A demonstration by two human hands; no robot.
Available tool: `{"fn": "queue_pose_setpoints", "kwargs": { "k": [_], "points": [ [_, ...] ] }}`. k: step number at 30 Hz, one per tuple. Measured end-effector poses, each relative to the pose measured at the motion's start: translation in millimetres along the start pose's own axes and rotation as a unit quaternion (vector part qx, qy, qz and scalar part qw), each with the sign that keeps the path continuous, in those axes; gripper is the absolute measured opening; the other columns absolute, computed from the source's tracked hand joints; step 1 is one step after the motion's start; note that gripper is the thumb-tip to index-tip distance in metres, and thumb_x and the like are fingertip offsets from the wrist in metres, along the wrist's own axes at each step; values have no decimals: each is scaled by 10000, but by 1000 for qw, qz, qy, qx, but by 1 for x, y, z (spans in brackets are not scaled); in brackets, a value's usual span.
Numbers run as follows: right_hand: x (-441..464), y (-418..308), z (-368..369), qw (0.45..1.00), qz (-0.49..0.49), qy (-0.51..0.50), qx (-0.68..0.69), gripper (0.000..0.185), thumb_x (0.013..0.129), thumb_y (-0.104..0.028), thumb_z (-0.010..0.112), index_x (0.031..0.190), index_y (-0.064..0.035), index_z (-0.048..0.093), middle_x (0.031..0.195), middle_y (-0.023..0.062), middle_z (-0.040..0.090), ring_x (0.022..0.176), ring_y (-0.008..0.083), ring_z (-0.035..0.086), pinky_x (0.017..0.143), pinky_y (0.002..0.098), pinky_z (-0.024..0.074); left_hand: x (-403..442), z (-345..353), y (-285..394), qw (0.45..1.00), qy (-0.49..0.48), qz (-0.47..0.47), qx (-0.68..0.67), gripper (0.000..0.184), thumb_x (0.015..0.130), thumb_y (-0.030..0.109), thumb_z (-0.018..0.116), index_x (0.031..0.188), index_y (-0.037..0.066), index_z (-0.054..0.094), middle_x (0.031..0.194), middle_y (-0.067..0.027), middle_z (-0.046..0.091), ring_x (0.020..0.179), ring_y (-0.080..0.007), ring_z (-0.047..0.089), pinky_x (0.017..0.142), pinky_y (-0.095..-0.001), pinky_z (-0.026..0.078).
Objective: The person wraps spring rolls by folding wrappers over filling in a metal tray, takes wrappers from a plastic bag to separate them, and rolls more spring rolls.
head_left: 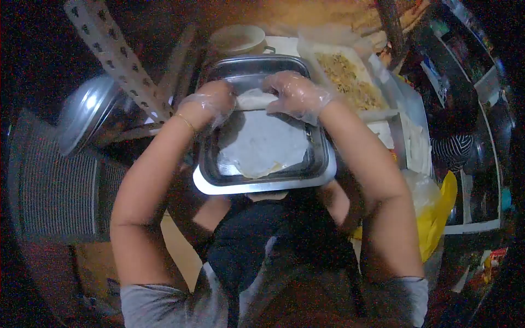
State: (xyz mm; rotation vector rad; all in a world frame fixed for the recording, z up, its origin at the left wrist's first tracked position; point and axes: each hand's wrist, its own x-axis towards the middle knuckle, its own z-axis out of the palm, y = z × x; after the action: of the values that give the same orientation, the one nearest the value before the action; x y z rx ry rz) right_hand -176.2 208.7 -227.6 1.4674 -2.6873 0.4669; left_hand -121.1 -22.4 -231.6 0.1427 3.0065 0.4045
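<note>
Both my hands wear clear plastic gloves over a deep metal tray [262, 187]. My left hand [215, 100] is closed on the left end of a pale, partly rolled spring roll [256, 100]. Opposite it, my right hand [297, 94] has its fingers curled round the right end. The roll lies across the far edge of a thin white wrapper [263, 143], which spreads flat inside the tray towards me. Its near edge is uneven and slightly yellowish. Any filling within the roll is hidden.
Beyond the tray at the right stands a white container [377, 115] with shredded brownish filling [344, 74]. A round bowl [238, 39] sits behind the tray. Metal lids [87, 112] lean at the left by a perforated post [117, 57]. A yellow bag [437, 218] hangs at the right.
</note>
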Motion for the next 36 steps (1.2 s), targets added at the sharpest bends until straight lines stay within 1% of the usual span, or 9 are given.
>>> {"fn": "queue_pose_setpoints", "kwargs": {
  "k": [2, 5, 11, 14, 20, 23, 29, 32, 36],
  "points": [
    [-7, -11, 1, 1000, -1, 27, 11, 419, 697, -250, 777, 1025, -31, 634, 1011, 194, 621, 993, 364, 583, 872, 424, 470, -7, 0, 3, 999, 8, -26, -46, 263, 806, 142, 585, 976, -30, 688, 1026, -292, 644, 995, -399, 642, 850, -455, 513],
    [-12, -29, -2, 998, 54, -33, -13, 399, 692, -216, 782, 1021, -52, 626, 993, 184, 591, 1010, 360, 562, 886, 421, 460, 12, 18, -25, 998, 36, -1, -48, 296, 818, 174, 588, 1006, -43, 659, 1028, -296, 644, 981, -416, 640, 848, -461, 515],
    [-25, -31, 10, 998, -39, 28, -44, 287, 687, -91, 762, 913, -60, 587, 943, 158, 561, 968, 371, 556, 856, 426, 469, 8, 26, -40, 994, 64, 43, -81, 331, 839, 220, 587, 999, -68, 614, 1005, -309, 639, 959, -453, 627, 853, -475, 509],
    [-26, -32, 12, 999, -42, 15, -30, 281, 680, -80, 756, 899, -59, 581, 951, 155, 564, 965, 378, 559, 846, 429, 473, -8, 11, -16, 994, 72, -14, -77, 334, 839, 219, 582, 1002, -71, 616, 1012, -315, 635, 983, -447, 622, 859, -471, 507],
    [-24, -38, 11, 999, -31, 18, -30, 286, 668, -57, 744, 905, -58, 584, 954, 161, 561, 969, 388, 562, 842, 444, 472, 24, 29, -37, 990, 63, 33, -120, 333, 841, 194, 565, 1057, -55, 614, 1050, -304, 634, 1004, -437, 620, 879, -447, 503],
    [-26, -47, 5, 999, -33, 19, -13, 283, 672, -65, 743, 906, -55, 583, 960, 161, 560, 967, 390, 561, 842, 443, 471, -2, 11, -8, 979, 55, 51, -190, 347, 855, 159, 544, 1130, -48, 595, 1060, -299, 635, 1005, -433, 621, 884, -444, 500],
    [-23, -38, 10, 999, -34, 29, -23, 241, 728, -115, 728, 924, -60, 600, 934, 160, 582, 960, 380, 572, 850, 443, 466, 4, 22, -4, 984, 97, 98, -117, 282, 862, 117, 546, 1104, -16, 601, 1065, -276, 638, 1026, -427, 612, 873, -452, 496],
    [-16, -33, 9, 999, 26, 22, 15, 247, 741, -153, 729, 944, -56, 629, 936, 168, 627, 958, 372, 596, 852, 436, 472, -22, 1, 17, 970, 145, 113, -157, 257, 823, 114, 610, 1061, 15, 621, 1028, -254, 645, 993, -422, 617, 853, -454, 497],
    [5, -22, -5, 992, 96, -71, 28, 278, 742, -214, 736, 968, -63, 676, 954, 171, 672, 962, 352, 627, 848, 413, 483, -26, 1, 14, 961, 120, 197, -154, 276, 768, 117, 679, 1031, 40, 643, 994, -234, 649, 951, -403, 624, 840, -457, 497]
  ]
}}
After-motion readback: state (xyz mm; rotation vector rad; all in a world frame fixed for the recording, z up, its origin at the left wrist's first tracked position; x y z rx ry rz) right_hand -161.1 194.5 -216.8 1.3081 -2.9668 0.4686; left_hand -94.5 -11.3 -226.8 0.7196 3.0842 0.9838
